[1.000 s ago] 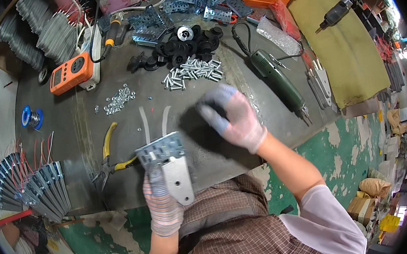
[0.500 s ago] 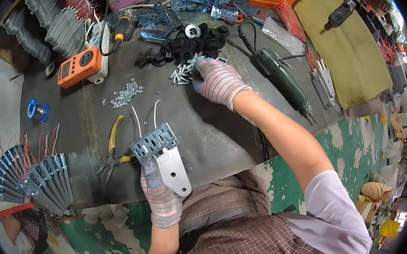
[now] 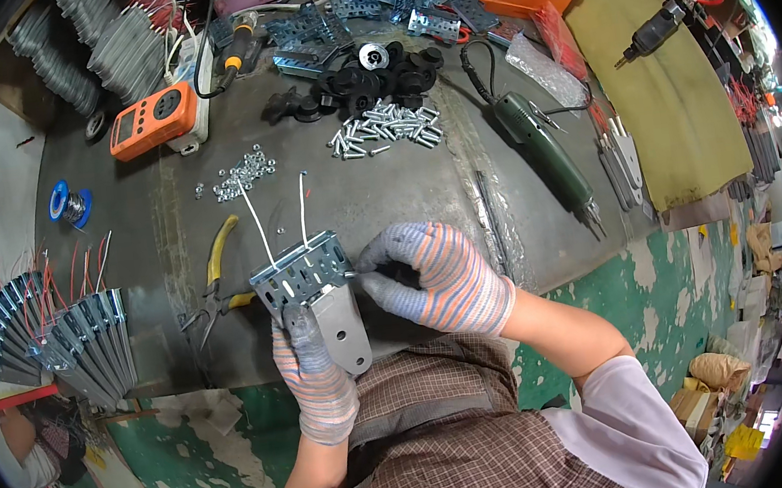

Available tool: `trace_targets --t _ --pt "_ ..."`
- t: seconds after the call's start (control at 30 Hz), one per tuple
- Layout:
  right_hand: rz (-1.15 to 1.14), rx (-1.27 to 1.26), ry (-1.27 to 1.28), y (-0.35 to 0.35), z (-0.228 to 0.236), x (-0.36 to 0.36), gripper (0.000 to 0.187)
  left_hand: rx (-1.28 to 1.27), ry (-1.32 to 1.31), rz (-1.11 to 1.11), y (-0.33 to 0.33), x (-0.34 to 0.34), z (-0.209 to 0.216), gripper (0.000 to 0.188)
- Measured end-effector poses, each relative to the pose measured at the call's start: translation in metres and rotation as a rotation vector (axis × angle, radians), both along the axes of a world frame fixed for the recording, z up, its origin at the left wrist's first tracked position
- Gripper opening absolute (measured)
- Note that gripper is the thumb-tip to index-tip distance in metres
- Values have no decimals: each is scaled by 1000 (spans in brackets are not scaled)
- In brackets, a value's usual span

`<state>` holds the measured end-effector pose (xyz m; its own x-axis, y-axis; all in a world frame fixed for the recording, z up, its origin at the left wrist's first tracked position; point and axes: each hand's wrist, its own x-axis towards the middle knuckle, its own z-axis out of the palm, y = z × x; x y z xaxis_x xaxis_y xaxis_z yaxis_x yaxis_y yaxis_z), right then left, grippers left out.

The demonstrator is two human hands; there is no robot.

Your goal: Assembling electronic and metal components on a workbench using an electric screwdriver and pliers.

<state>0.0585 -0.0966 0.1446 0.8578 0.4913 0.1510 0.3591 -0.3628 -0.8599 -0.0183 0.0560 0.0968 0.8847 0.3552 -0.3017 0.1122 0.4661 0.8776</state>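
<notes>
In a striped glove, my left hand [image 3: 318, 380] is closed on a perforated metal bracket [image 3: 296, 269] near the table's front edge. A flat grey plate [image 3: 337, 324] with holes hangs from the bracket toward me, and two white wires stick up behind it. My right hand [image 3: 447, 278], gloved too, pinches a small silver screw [image 3: 349, 275] against the bracket's right end; most of the screw is hidden by the fingertips. Pliers [image 3: 213, 277] with yellow handles lie left of the bracket. Beyond are a pile of screws [image 3: 386, 128] and a scatter of nuts [image 3: 248, 171].
Black plastic knobs [image 3: 365, 85] and more perforated brackets [image 3: 311, 31] lie at the back. A green electric screwdriver [image 3: 539, 152] rests at the right. An orange meter [image 3: 150, 124], a solder spool [image 3: 71, 205] and fanned wired plates [image 3: 96, 342] occupy the left.
My right hand has come back from the screw pile to the bracket's right end, now with a screw in its fingers. My left hand still holds the bracket, shifted only slightly.
</notes>
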Motion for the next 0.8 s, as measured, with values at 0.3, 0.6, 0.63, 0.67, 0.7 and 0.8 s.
trace_targets --t 0.3,0.6,0.63,0.67,0.7,0.8 --pt "-65 -82 -62 9 0 -3 20 234 -84 13 -5 -4 1 46" --pt "-79 -175 -141 10 -15 -6 21 445 -97 -104 -3 -4 -5 38" --pt "-83 -64 69 7 -11 -3 24 367 -91 -89 -3 -5 -3 38" --pt "-97 75 414 4 -10 2 25 289 -88 -80 -4 -5 -2 38" --pt "-47 293 697 2 -14 8 25 286 -90 -84 -4 -6 -4 38" --pt "-14 314 822 2 -19 7 27 199 -95 -87 -3 -7 -13 40"
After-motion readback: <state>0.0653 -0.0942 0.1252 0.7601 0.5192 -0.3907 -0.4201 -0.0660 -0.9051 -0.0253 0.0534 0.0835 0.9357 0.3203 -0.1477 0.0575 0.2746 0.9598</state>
